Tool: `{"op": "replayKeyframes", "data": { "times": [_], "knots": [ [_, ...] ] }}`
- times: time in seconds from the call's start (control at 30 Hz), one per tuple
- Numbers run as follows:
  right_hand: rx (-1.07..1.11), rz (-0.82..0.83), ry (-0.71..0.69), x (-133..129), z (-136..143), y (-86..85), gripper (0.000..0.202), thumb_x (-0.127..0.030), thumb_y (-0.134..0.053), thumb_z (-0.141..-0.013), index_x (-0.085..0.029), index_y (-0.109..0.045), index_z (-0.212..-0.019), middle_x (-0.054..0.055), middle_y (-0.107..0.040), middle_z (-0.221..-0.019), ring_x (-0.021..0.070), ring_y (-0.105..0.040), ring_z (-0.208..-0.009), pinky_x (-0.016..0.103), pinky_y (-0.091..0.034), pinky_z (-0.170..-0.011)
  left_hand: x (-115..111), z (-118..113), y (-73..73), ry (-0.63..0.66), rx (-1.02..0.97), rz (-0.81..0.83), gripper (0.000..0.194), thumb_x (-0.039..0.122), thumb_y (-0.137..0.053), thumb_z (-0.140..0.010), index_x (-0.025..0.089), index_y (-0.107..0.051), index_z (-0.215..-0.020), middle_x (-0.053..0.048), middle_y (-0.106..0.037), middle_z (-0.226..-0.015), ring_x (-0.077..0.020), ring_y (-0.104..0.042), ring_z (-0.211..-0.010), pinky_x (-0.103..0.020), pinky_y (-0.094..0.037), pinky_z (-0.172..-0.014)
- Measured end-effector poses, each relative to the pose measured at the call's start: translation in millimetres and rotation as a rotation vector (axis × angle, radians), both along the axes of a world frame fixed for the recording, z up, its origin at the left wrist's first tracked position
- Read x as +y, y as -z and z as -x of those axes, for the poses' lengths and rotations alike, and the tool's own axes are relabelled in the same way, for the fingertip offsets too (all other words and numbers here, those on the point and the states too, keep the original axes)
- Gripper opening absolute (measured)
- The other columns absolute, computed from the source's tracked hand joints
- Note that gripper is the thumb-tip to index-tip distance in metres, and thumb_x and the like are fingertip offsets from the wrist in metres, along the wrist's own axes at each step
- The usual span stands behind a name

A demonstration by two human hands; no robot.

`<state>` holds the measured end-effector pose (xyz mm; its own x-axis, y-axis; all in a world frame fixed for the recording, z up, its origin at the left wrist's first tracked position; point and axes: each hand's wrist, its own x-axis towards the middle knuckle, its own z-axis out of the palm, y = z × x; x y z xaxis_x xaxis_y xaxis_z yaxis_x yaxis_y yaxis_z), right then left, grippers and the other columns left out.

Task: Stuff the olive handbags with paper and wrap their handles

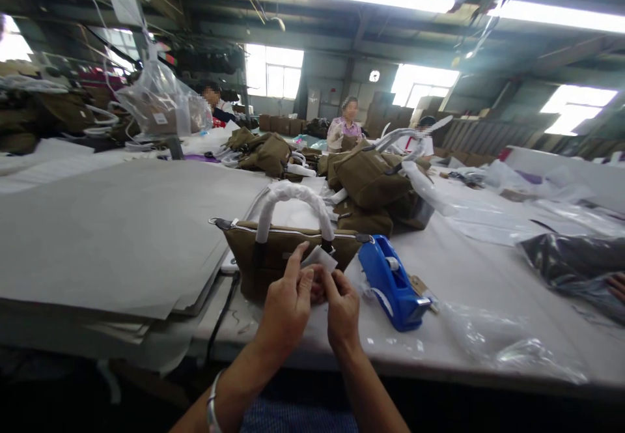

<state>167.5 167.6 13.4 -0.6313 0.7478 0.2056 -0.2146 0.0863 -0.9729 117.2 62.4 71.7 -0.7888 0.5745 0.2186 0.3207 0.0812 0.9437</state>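
Note:
An olive handbag [247, 275] with a zip top stands upright at the table's front edge, its arched handle [291, 192] wrapped in white material. Just in front of it, both hands meet at a small white piece of paper [324, 259]. My left hand [289, 295] has its index finger pointing up and its thumb and other fingers closed at the paper's lower edge. With thumb and fingers pinched, my right hand [343, 304] grips the paper's lower right side. Fingers partly hide the paper and the bag's front.
A blue tape dispenser [394, 283] sits right of the bag. Large grey sheets [107, 224] are stacked left. Behind lie more olive bags [374, 176]. Clear plastic [508, 342] and a bagged dark item [566, 260] lie right, where another person's hand [618, 285] shows. Several people work behind.

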Motion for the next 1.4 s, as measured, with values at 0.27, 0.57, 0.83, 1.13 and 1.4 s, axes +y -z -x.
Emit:
{"op": "replayKeyframes", "data": {
  "times": [0.27, 0.57, 0.83, 1.13, 1.4],
  "knots": [
    [-0.041, -0.056, 0.044, 1, -1, -2.7, 0.038, -0.05, -0.062, -0.092, -0.018, -0.059, -0.072, -0.003, -0.052, -0.065, 0.0123, -0.048, -0.063, 0.024, -0.041, -0.059, -2, 20, -2.1, -0.196, 0.254, 0.122, 0.058, 0.039, -0.061, -0.092, 0.021, -0.05, -0.146, -0.006, -0.078, -0.104, -0.0216, -0.073, -0.086, -0.032, -0.056, -0.083],
    [0.022, 0.03, -0.097, 7, -8, -7.4, 0.035, -0.051, -0.063, -0.091, -0.017, -0.067, -0.082, -0.003, -0.053, -0.066, 0.0114, -0.047, -0.061, 0.022, -0.042, -0.057, -10, 34, -3.2, 0.225, -0.193, 0.063, 0.043, 0.046, -0.07, -0.085, 0.016, -0.071, -0.116, -0.01, -0.076, -0.114, -0.0288, -0.071, -0.106, -0.035, -0.055, -0.092],
    [-0.104, -0.248, -0.074, 14, -18, -18.9, 0.029, -0.043, -0.062, -0.094, -0.019, -0.073, -0.084, 0.002, -0.066, -0.078, 0.0159, -0.061, -0.072, 0.026, -0.049, -0.068, 4, 20, 11.1, 0.15, -0.379, 0.026, 0.049, 0.053, -0.076, -0.077, 0.013, -0.073, -0.106, -0.011, -0.078, -0.102, -0.0305, -0.072, -0.099, -0.035, -0.055, -0.084],
    [-0.418, -0.641, 0.508, 136, -111, -32.7, 0.029, -0.043, -0.065, -0.087, -0.021, -0.079, -0.1, 0.013, -0.07, -0.12, 0.0333, -0.061, -0.116, 0.051, -0.041, -0.109, 7, 29, 20.1, 0.109, -0.3, 0.129, 0.053, 0.06, -0.073, -0.077, 0.017, -0.072, -0.109, -0.01, -0.078, -0.107, -0.0313, -0.07, -0.102, -0.037, -0.05, -0.088],
    [-0.489, -0.164, 0.188, 183, -126, -8.0, 0.037, -0.057, -0.077, -0.073, -0.02, -0.081, -0.075, 0.014, -0.076, -0.109, 0.0357, -0.063, -0.12, 0.053, -0.041, -0.11, 11, 32, 18.5, 0.142, -0.33, 0.129, 0.054, 0.06, -0.074, -0.077, 0.016, -0.072, -0.109, -0.009, -0.078, -0.106, -0.0308, -0.07, -0.1, -0.036, -0.05, -0.086]
  ]
}}
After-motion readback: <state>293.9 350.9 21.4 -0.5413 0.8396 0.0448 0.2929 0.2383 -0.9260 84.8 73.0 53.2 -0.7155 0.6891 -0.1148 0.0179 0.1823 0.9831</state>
